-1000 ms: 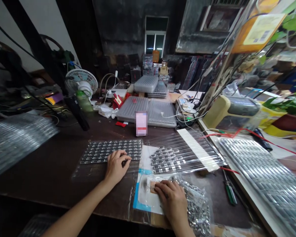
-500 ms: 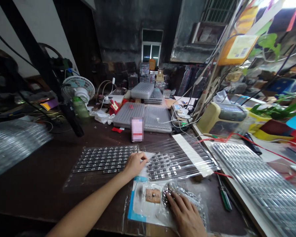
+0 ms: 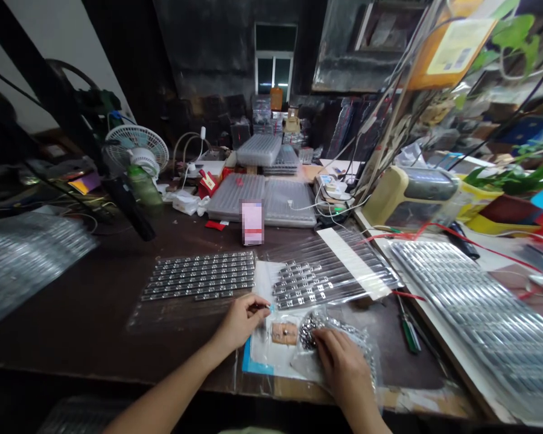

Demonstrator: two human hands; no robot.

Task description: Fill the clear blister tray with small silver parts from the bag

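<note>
Pad [image 3: 284, 337] between left hand [image 3: 243, 318] and right hand [image 3: 344, 358], left nearer.
We have the pad flat, long axis running left-right, roughly from one hand toward the other. It sits just right of the left fingertips, a bit nearer the body; on its other side, parts [image 3: 306, 331] lie between it and the right fingers. We mark the hands as apart: left thumb and fingertips drawn close, anything pinched too small to tell; right fingers curled at the parts, contact points hidden, so we can't say if one is held. Left strips [image 3: 201, 275] lie beyond the left hand, off its left; right strips [image 3: 301, 286] lie beyond the pad.
</note>
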